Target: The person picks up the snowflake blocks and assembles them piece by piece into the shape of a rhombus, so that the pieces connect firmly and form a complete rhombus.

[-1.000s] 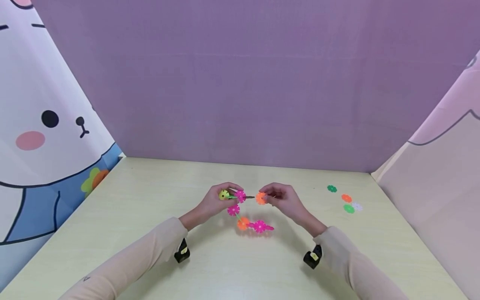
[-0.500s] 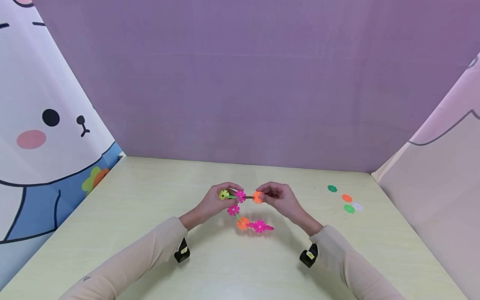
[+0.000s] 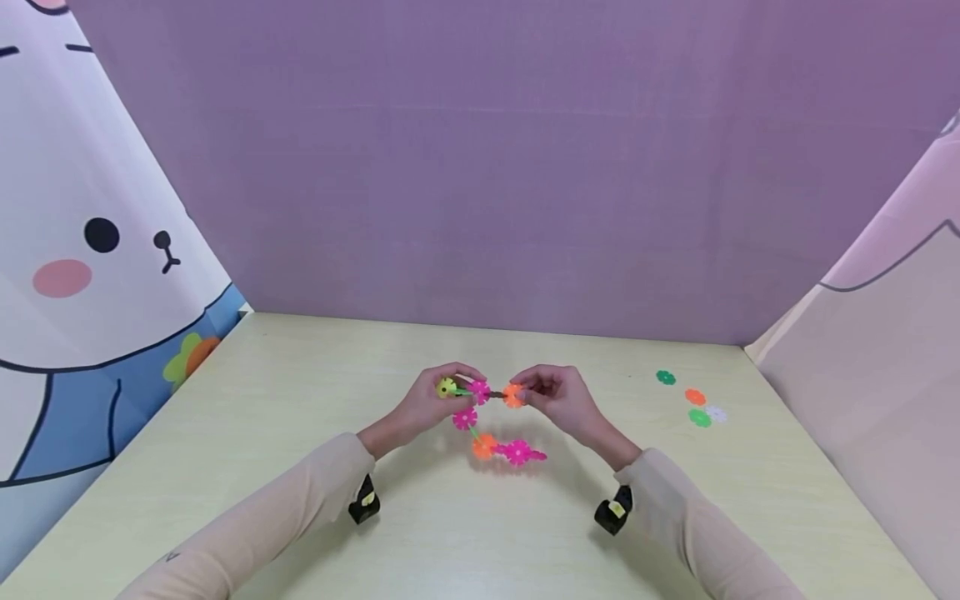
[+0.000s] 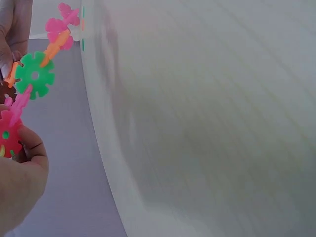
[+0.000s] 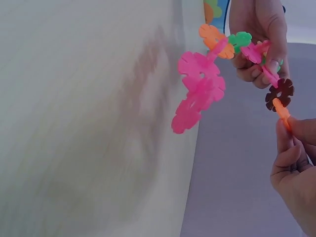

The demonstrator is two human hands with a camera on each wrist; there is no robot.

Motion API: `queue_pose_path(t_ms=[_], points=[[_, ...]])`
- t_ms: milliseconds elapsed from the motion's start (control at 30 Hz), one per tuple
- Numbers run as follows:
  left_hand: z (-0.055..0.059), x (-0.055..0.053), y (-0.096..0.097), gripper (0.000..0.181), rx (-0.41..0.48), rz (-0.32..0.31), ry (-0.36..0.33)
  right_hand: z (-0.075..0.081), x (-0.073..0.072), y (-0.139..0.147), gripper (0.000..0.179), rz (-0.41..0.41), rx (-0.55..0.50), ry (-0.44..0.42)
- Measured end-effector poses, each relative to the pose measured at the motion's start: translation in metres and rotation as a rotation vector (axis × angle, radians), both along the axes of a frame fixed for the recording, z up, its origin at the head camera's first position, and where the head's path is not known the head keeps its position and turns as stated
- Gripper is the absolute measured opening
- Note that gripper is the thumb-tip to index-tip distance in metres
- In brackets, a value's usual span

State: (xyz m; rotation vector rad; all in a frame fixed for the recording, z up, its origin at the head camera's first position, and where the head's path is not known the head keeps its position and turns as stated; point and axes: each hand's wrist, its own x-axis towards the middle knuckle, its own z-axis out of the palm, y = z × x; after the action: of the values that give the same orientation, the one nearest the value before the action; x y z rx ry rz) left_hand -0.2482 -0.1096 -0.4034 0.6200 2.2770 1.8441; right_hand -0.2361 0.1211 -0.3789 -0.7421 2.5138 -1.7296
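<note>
The right hand (image 3: pixel 558 404) has moved left, its fingers pinching an orange disc (image 3: pixel 512 395) against the brown disc (image 5: pixel 285 90). Above the tabletop's (image 3: pixel 315 358) middle, the left hand (image 3: pixel 426 407) clamps its fingers on the chain (image 3: pixel 465 418) at a pink disc (image 3: pixel 480 392). Mesh depth is hard to see; pushing straight, discs crosswise, should serve best.

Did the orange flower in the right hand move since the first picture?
Yes. The orange flower in the right hand moved left, toward the left hand and away from the dark green flower lying on the table.
</note>
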Motion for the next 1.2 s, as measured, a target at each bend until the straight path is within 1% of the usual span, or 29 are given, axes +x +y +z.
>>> queue_pose_path(t_ms=[100,167,200,233,400,433,467,567,667,867,1033,1100,1200], points=[[-0.001,-0.001,0.001,0.025,0.003,-0.004,0.006,0.009,0.008,-0.004,0.015,0.007,-0.008,0.017],[-0.001,-0.002,0.001,0.024,0.000,-0.007,0.015,0.011,0.010,-0.006,0.014,0.009,0.000,0.046],[0.002,0.001,0.001,0.024,-0.002,-0.008,0.013,0.013,0.011,-0.007,0.014,0.009,0.005,0.058],[0.002,0.001,0.001,0.025,-0.004,-0.007,0.015,0.014,0.012,-0.007,0.013,0.004,0.011,0.061],[0.002,0.001,0.000,0.026,-0.012,0.008,0.009,0.001,0.002,-0.005,0.014,-0.014,0.000,0.044],[-0.001,-0.001,0.000,0.025,-0.012,0.015,0.011,-0.003,-0.001,-0.005,0.014,-0.016,-0.006,0.046],[-0.001,-0.001,0.000,0.024,-0.011,0.019,0.010,-0.006,-0.003,-0.004,0.014,-0.015,-0.011,0.051],[-0.002,-0.001,0.001,0.024,-0.012,0.029,0.005,-0.009,-0.005,-0.003,0.015,-0.009,-0.029,0.054],[-0.003,-0.001,0.001,0.025,-0.016,0.035,0.003,-0.010,-0.005,-0.002,0.015,-0.008,-0.026,0.050],[-0.004,-0.001,0.003,0.025,-0.020,0.054,-0.003,-0.012,-0.007,0.003,0.020,0.005,0.003,0.053],[-0.005,-0.002,0.003,0.026,-0.020,0.059,-0.012,-0.010,-0.006,0.010,0.024,0.007,0.042,0.102],[-0.005,-0.003,0.003,0.026,-0.021,0.060,-0.016,-0.008,-0.004,0.014,0.024,-0.004,0.072,0.127],[-0.006,-0.003,0.003,0.026,-0.022,0.064,-0.019,0.000,0.002,0.019,0.023,-0.028,0.125,0.151]])
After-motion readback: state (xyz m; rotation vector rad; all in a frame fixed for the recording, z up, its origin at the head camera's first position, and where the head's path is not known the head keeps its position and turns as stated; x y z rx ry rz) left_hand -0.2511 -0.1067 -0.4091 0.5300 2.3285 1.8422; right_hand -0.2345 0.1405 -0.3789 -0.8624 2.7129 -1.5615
